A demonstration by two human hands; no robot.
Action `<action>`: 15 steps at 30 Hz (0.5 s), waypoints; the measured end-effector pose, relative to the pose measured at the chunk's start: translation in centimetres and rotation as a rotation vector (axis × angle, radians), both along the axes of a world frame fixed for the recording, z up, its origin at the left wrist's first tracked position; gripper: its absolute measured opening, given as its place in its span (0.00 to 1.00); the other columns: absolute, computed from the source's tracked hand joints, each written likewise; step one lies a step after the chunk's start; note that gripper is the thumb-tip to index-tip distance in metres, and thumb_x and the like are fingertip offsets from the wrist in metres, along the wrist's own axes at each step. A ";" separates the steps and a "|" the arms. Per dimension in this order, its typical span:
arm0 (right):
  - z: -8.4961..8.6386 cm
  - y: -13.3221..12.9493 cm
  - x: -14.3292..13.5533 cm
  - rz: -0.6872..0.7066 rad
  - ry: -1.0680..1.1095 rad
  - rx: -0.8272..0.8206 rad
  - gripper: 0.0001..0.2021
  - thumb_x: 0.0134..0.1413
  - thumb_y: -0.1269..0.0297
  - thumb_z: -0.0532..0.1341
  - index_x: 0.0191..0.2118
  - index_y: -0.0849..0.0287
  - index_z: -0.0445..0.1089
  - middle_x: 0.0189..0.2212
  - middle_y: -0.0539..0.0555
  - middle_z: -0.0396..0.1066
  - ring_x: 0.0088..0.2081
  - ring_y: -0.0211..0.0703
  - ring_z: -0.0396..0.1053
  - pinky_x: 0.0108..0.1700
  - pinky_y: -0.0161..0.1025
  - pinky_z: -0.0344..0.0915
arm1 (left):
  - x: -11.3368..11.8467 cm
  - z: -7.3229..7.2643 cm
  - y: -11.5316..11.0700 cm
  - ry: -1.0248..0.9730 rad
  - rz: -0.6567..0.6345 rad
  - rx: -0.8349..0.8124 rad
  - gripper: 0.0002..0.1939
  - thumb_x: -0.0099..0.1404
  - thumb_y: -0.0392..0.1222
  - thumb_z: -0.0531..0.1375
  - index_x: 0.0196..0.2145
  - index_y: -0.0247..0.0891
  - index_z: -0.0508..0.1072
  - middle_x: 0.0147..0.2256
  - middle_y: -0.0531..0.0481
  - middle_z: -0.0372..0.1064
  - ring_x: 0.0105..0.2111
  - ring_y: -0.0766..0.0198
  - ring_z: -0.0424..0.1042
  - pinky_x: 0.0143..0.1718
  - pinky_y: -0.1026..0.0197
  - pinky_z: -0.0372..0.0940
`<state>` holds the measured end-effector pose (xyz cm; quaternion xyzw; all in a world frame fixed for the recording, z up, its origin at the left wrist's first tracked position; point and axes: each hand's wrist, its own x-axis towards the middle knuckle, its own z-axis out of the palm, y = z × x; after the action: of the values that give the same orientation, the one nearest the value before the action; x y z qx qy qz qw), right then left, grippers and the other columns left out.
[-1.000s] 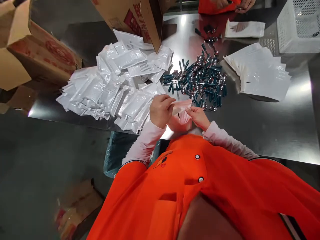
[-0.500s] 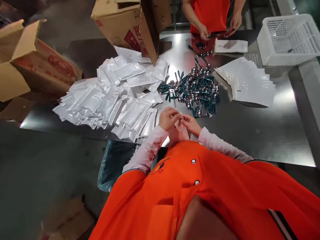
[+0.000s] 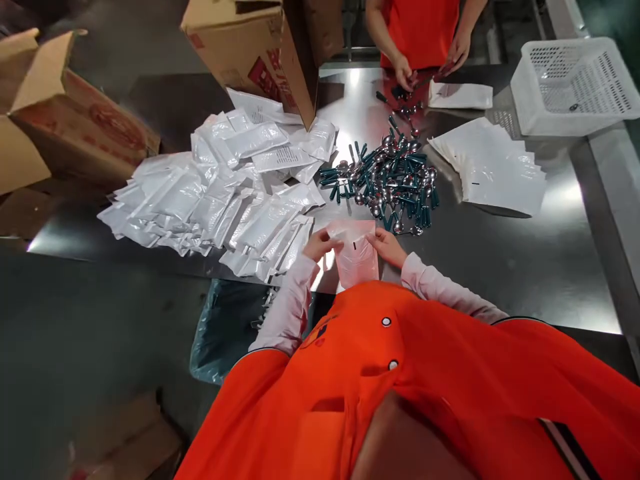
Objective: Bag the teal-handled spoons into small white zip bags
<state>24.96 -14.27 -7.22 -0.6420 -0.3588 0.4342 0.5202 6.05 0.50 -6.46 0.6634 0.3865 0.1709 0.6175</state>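
Note:
A white bubble mailer (image 3: 356, 263) stands upright in front of my chest, over the near edge of the metal table. My left hand (image 3: 320, 245) pinches its left upper edge, and my right hand (image 3: 389, 247) grips the right upper edge. A short black mark shows on its face; what is inside is hidden. Just beyond my hands lies a pile of small spoons (image 3: 395, 180) with dark green handles. To the left is a heap of white padded mailers (image 3: 210, 193). Fanned flat mailers (image 3: 500, 167) lie to the right.
Two open cardboard boxes stand at the back (image 3: 250, 60) and left (image 3: 95, 113). A white plastic basket (image 3: 545, 123) is at the back right. Across the metal table (image 3: 500, 267) a co-worker's hands (image 3: 457, 53) handle something dark. A bin with a dark liner (image 3: 210, 340) sits below the near edge.
My hands were close together at the mailer's top edge; now they have spread apart and hold it by both sides, its face in full view. The co-worker's hands shifted slightly.

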 end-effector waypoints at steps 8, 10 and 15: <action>0.2 0.0 3.1 -0.038 -0.141 0.023 0.13 0.39 0.51 0.70 0.27 0.56 0.79 0.31 0.53 0.80 0.37 0.49 0.75 0.44 0.44 0.72 | 2.0 -1.9 -0.9 -0.155 0.209 -0.280 0.17 0.41 0.42 0.71 0.32 0.34 0.81 0.17 0.59 0.62 0.19 0.74 0.55 0.22 0.67 0.52; 0.2 0.2 3.7 -0.010 -0.132 0.020 0.11 0.39 0.56 0.68 0.30 0.56 0.81 0.33 0.54 0.82 0.37 0.50 0.76 0.44 0.45 0.73 | 1.9 -2.1 -0.6 -0.195 0.213 -0.310 0.14 0.41 0.40 0.68 0.30 0.35 0.82 0.18 0.58 0.62 0.18 0.74 0.54 0.21 0.67 0.50; 0.1 0.7 4.8 0.094 -0.119 0.002 0.09 0.41 0.60 0.66 0.28 0.55 0.82 0.34 0.54 0.82 0.41 0.53 0.78 0.48 0.46 0.74 | 1.8 -2.6 -0.1 -0.267 0.104 -0.142 0.06 0.47 0.40 0.65 0.19 0.36 0.77 0.24 0.47 0.72 0.23 0.66 0.65 0.21 0.64 0.55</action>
<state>29.74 -13.52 -7.12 -0.6483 -0.4194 0.4190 0.4778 7.81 0.44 -9.10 0.5686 0.3459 0.2613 0.6991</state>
